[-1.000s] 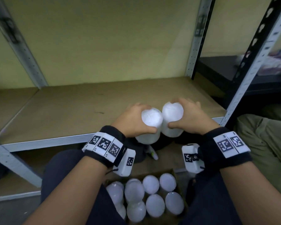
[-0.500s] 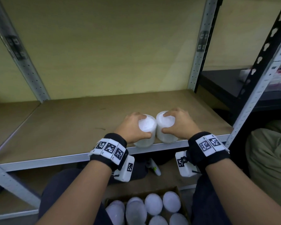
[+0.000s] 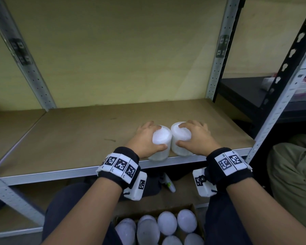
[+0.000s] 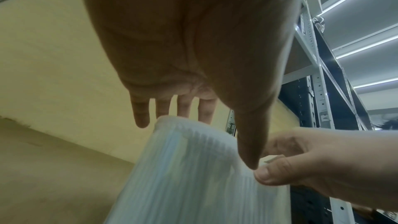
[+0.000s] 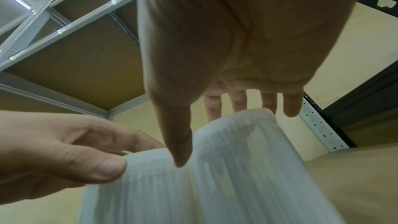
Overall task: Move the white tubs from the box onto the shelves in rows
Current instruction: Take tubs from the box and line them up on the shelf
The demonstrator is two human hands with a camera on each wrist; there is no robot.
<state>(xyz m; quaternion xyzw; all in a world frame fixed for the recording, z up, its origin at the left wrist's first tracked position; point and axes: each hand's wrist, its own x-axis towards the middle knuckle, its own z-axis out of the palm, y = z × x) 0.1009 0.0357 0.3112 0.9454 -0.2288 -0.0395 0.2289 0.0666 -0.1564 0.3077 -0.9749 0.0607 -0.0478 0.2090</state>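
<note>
Two white ribbed plastic tubs [image 3: 171, 141] reach the wooden shelf [image 3: 78, 138], my grips clasping them; many wait in the cardboard box [image 3: 195, 210].

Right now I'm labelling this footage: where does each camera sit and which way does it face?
Head: worn on the head, looks forward and down at the shelf; shows both forearms, left hand, right hand, each gripping a white tub, box below.
Left wrist: under the left palm, looks along the fingers at the left tub.
Right wrist: under the right palm, looks along the fingers at the right tub.
Both wrist views share the two tubs and the opposite hand.
</note>
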